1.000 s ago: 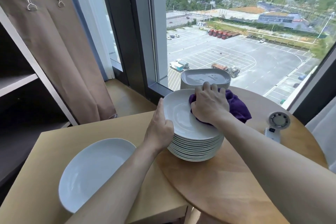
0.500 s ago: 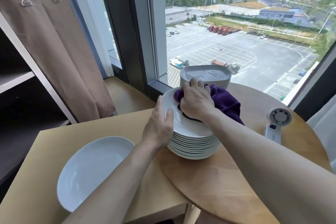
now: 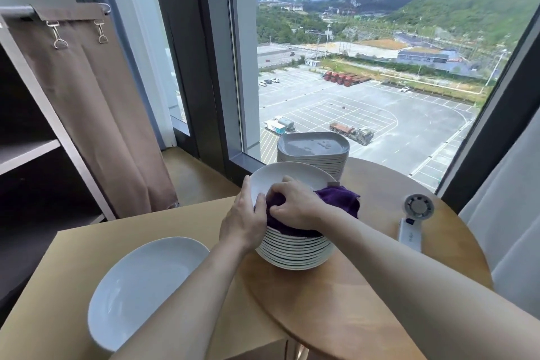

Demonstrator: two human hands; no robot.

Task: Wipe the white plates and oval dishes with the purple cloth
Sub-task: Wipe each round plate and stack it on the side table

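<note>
A stack of several white round plates [image 3: 295, 253] stands on the round wooden table [image 3: 365, 286]. The top plate [image 3: 286, 178] is tilted up, its far rim raised. My left hand [image 3: 244, 221] grips this plate's left rim. My right hand [image 3: 295, 206] presses the bunched purple cloth [image 3: 339, 199] onto the plate's near part, fingers curled over the cloth. Behind stands a stack of several oval dishes [image 3: 312, 147]. One white plate [image 3: 146, 289] lies alone on the square table at the lower left.
A small white hand-held fan [image 3: 413, 219] lies on the round table's right side. The square wooden table [image 3: 58, 286] adjoins it on the left. A brown curtain [image 3: 96, 114] and dark shelves [image 3: 29, 149] stand left; the window [image 3: 365, 82] is just behind the dishes.
My right hand dragged the cloth from the plate's far right toward its near left. The top plate's far rim has lifted. The camera tilted upward.
</note>
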